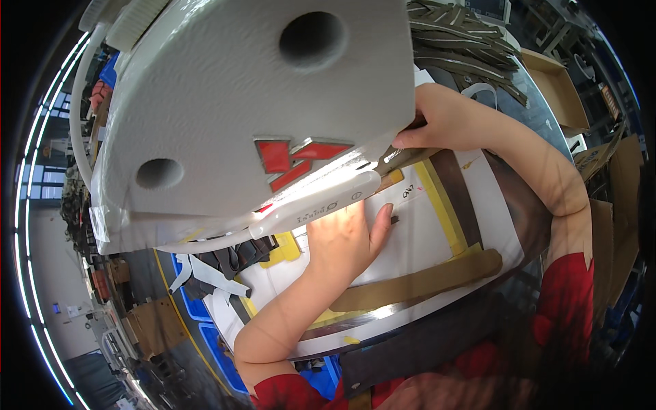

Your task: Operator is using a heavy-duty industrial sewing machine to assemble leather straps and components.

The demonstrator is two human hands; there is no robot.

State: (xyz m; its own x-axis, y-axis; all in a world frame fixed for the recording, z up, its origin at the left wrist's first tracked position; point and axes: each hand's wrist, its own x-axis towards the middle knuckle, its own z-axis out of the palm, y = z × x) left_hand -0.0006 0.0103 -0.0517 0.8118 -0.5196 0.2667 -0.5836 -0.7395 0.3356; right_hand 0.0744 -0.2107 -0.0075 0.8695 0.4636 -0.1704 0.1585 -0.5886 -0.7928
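Observation:
A large white sewing machine head (205, 89) fills the upper left, with a lit white lamp bar (328, 201) along its lower edge. My left hand (342, 236) lies on the white work surface (417, 253) below the lamp. Its thumb is stretched out, while the other fingertips are hidden behind the lamp. At the machine's right side, my right hand (444, 119) is closed, pinching a dark olive zipper (403, 157) whose metal teeth show. The zipper's far end disappears behind the machine. The needle area is hidden.
Several olive zippers (458, 44) are heaped at the back right, near a cardboard box (557, 92). Yellow tape (441, 205) and a brown strip (424, 280) lie on the work surface. Dark fabric pieces (232, 260) and blue bins (219, 352) are at the left.

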